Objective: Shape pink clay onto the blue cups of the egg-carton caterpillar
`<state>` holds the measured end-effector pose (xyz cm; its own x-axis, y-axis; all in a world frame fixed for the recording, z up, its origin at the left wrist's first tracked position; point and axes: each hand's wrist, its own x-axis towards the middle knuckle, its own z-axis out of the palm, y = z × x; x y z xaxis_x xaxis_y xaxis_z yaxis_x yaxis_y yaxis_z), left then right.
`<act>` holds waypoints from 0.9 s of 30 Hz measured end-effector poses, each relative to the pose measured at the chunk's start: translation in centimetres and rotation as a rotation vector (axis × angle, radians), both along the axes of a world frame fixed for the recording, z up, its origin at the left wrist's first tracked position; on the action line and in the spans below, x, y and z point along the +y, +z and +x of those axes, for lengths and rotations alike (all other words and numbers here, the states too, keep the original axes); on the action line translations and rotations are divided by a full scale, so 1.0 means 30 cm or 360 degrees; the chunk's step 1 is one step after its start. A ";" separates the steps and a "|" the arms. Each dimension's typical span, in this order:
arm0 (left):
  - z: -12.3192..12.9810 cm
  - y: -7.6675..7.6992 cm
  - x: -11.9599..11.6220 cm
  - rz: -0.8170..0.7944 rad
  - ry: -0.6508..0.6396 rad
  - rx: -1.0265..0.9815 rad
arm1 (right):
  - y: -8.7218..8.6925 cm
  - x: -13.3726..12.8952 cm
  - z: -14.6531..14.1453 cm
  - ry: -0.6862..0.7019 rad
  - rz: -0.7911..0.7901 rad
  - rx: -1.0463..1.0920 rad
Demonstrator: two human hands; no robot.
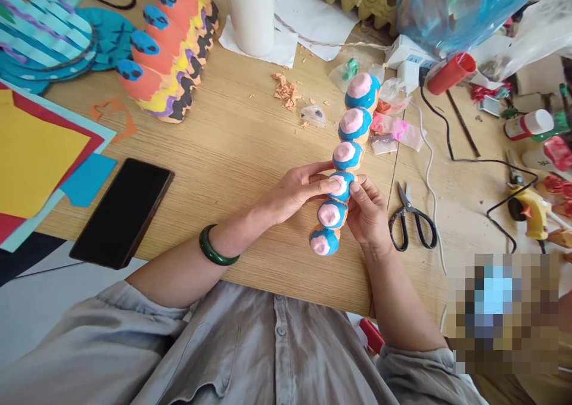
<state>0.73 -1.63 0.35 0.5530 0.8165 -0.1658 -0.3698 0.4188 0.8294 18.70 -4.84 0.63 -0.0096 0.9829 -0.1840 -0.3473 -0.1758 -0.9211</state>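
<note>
Between my two hands is a row of several joined egg-carton cups (350, 125), covered in orange and blue clay with a pink blob on each cup. It slants from the upper right down toward my body. My left hand (297, 192) grips it from the left, the thumb pressing on a pink blob near the middle. My right hand (369, 208) holds the other side, its thumb at the edge of the same cup and its fingers partly hidden underneath. Black-handled scissors (412, 217) lie just right of my right hand.
At the left are a phone (123, 211), coloured sheets (40, 155) and an orange clay-covered egg carton (172, 53). A white cylinder (249, 15) stands at the back near orange scraps (286, 91). Rightward lie a power strip (409, 53), cables and a yellow glue gun (531, 208).
</note>
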 end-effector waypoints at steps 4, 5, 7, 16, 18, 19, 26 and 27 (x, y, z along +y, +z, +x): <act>0.001 0.008 -0.006 0.0022 -0.0010 -0.0032 | 0.004 0.002 0.002 -0.0022 -0.0025 0.0059; 0.001 0.006 -0.007 0.0050 -0.0008 -0.0005 | 0.005 0.002 0.002 -0.0022 -0.0013 0.0057; 0.004 -0.002 -0.007 0.0104 0.0033 0.0058 | 0.002 0.001 0.001 -0.0005 0.0012 0.0034; 0.008 0.015 -0.007 0.0065 0.0073 0.0087 | -0.013 0.004 0.003 0.0007 -0.0003 -0.0006; 0.005 0.026 -0.012 0.0009 0.0113 0.0121 | -0.015 0.004 0.002 0.0030 -0.0001 0.0003; 0.005 0.030 -0.015 -0.0005 0.0155 0.0160 | -0.016 0.004 0.002 0.0051 -0.0002 0.0009; 0.016 0.024 -0.022 -0.0083 0.0175 0.0027 | -0.010 0.012 0.006 0.0045 -0.0034 0.0117; 0.017 0.021 -0.022 -0.0063 0.0173 0.0013 | -0.009 0.013 0.008 0.0039 -0.0037 0.0120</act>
<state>1.26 -2.30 0.98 0.4599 0.8644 -0.2032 -0.4083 0.4090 0.8161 18.95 -4.44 0.35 -0.0480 0.9777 -0.2045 -0.4110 -0.2059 -0.8881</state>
